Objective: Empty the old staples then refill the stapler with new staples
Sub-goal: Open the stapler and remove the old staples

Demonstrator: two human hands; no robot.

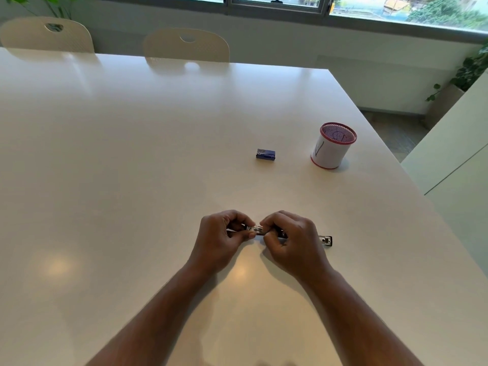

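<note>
On the white table (132, 154), both hands are gripping the opened stapler (326, 240) at six o'clock: left hand (219, 239), right hand (290, 239). The staple box (265, 154) at one o'clock is sitting closed, so refilling seems undone.

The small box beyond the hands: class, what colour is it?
The small box is blue, shown in the head view.

Both bare forearms reach in from the near edge and converge toward the middle. The left hand (220, 237) has its fingers curled, thumb and fingertips pinching the stapler (325, 240) at its left end. The right hand (291, 240) is knuckles-up, fingers curled down around the stapler's middle, fingertips nearly meeting the left hand's.
</note>
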